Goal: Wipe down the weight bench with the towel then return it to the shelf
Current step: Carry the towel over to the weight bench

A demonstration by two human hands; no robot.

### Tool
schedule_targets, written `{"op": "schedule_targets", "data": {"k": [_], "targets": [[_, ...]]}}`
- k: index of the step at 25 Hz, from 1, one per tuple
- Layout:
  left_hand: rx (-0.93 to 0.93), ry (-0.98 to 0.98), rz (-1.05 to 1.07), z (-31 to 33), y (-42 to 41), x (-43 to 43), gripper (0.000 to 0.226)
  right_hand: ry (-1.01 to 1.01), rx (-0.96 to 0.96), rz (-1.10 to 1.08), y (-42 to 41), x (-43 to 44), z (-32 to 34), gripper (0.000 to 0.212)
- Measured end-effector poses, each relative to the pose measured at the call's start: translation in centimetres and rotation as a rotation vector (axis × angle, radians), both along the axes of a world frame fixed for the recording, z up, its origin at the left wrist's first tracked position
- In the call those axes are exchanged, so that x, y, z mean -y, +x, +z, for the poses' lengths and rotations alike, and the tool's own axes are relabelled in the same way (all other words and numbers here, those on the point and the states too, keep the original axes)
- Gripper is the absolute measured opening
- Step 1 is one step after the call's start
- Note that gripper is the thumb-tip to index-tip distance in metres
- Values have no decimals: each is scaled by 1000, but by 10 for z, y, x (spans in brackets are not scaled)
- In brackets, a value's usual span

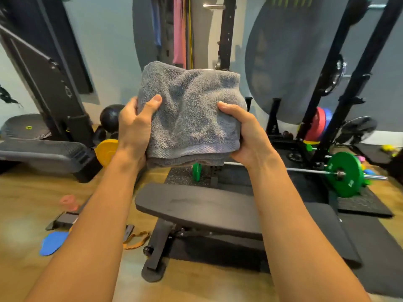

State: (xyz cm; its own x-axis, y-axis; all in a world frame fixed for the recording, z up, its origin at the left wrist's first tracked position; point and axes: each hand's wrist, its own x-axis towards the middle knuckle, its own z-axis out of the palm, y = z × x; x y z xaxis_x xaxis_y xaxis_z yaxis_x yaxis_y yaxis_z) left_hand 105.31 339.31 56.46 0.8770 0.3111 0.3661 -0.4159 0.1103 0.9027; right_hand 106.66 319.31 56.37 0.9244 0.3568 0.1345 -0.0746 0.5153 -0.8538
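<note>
You hold the folded grey towel (187, 114) up at chest height with both hands, well clear of the bench. Your left hand (133, 127) clamps its left edge, thumb pressed over the front face at about 9 o'clock on the bundle; your right hand (244, 134) grips the lower right corner at about 4 o'clock, fingers wrapped underneath. Both hands are closed tight on the cloth, which sits in several thick layers.

The weight bench (200, 210) lies straight below the towel, toward 6 o'clock from your grip, between your forearms. Its black pad runs long from roughly 10 o'clock to 4 o'clock, the near end passing under your right forearm. The towel does not touch it.

Judging by this, wiping has not started, or you are between passes. Both hands sit about equally above the pad; the left is nearer its far end. Lower the towel straight down and stroke along that long axis. No shelf can be made out here.
</note>
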Motion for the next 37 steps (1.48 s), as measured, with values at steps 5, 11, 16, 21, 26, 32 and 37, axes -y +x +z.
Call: {"op": "schedule_targets", "data": {"k": [5,11,16,21,26,32,37], "targets": [[-23,6,-134,3,-18,-54,34,-4,-35,-74,-43,-50,0,27],[-15,40,-93,-8,-29,-72,33,134,-70,-57,-62,-73,-7,40],[-40,89,-83,-21,-28,-69,34,144,-19,-45,-65,-73,-15,38],[-45,65,-67,-38,-11,-70,20,62,-81,-37,-49,-79,-32,29],[-63,73,-64,-63,57,-83,19,9,-53,-109,14,-89,-54,28],[37,77,-92,-204,157,-75,21,120,78,-142,114,-96,-208,24],[43,174,-63,-432,231,-76,34,65,147,-295,180,-84,-426,35]]}}
